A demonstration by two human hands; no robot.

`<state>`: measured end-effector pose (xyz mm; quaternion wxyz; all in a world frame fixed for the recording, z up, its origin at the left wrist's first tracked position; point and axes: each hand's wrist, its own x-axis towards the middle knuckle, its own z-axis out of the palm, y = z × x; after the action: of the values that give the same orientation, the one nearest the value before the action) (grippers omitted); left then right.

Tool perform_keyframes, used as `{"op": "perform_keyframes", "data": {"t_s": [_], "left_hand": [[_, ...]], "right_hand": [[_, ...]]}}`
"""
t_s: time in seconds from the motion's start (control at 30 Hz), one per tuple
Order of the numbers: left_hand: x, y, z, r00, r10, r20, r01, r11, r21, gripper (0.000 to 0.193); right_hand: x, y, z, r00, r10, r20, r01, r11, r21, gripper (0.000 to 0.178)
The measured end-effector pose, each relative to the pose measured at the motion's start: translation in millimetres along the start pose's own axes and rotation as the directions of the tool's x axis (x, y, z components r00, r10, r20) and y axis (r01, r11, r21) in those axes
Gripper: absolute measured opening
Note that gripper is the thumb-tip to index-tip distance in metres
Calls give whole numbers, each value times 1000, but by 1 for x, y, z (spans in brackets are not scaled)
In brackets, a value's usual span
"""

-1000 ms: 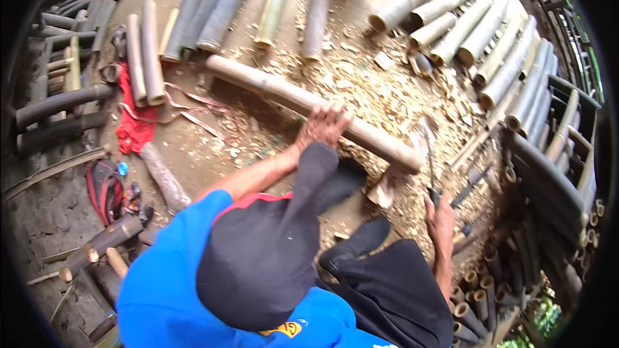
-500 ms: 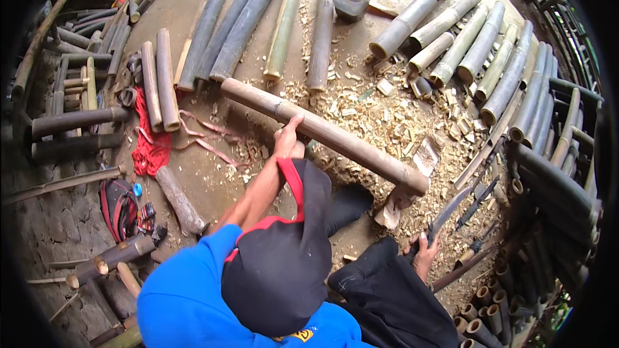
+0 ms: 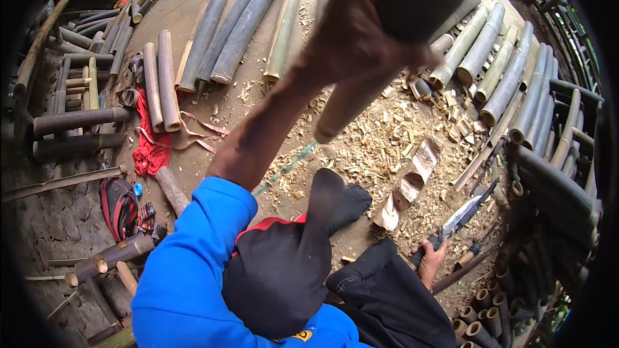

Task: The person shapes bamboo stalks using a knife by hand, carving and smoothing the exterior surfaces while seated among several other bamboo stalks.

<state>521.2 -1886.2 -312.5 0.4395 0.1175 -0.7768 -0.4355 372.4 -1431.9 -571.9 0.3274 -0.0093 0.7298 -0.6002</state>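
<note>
My left hand [image 3: 361, 35], smeared by motion, is raised high and closed round a bamboo tube [image 3: 351, 106]. The tube slants up toward the top of the view, and its lower end hangs over the wood chips. Low on the right, my right hand [image 3: 431, 263] grips the dark handle of a machete [image 3: 459, 217]. Its broad blade points away to the upper right, just above the ground. Between the hands lies a notched wooden block [image 3: 409, 187], pale where it is cut; the tube is not touching it.
Wood chips [image 3: 367, 148] cover the ground ahead. Bamboo tubes [image 3: 509, 84] lie in rows at the far side and right, with cut lengths [image 3: 480, 332] stacked lower right. Sheathed blades [image 3: 474, 248] lie beside the machete. A red cloth [image 3: 149, 145] and backpack [image 3: 118, 208] are left.
My left hand has lifted the bamboo tube off the wooden block and swung it up, from lying crosswise to steeply slanted. The machete in my right hand has turned slightly, its blade now showing brighter.
</note>
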Motion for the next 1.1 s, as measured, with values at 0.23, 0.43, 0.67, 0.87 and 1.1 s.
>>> {"op": "perform_keyframes", "data": {"t_s": [0.23,0.43,0.67,0.87,1.1], "left_hand": [[-77,-13,68,679,-191,709,-39,955,295,61],[-143,-92,52,577,-333,746,7,915,403,48],[-199,-148,41,632,-381,675,-177,777,604,51],[-194,-163,46,548,-475,689,-104,778,619,43],[-184,-171,50,580,-406,706,-186,777,601,54]], "right_hand": [[-24,-14,14,990,141,-6,-139,984,111,53],[-11,-1,-18,979,203,17,-201,974,-101,52],[-26,-29,16,984,141,107,-116,972,-206,25],[-5,-82,24,892,-216,396,451,464,-762,33],[21,-132,42,682,-350,642,713,125,-689,50]]}}
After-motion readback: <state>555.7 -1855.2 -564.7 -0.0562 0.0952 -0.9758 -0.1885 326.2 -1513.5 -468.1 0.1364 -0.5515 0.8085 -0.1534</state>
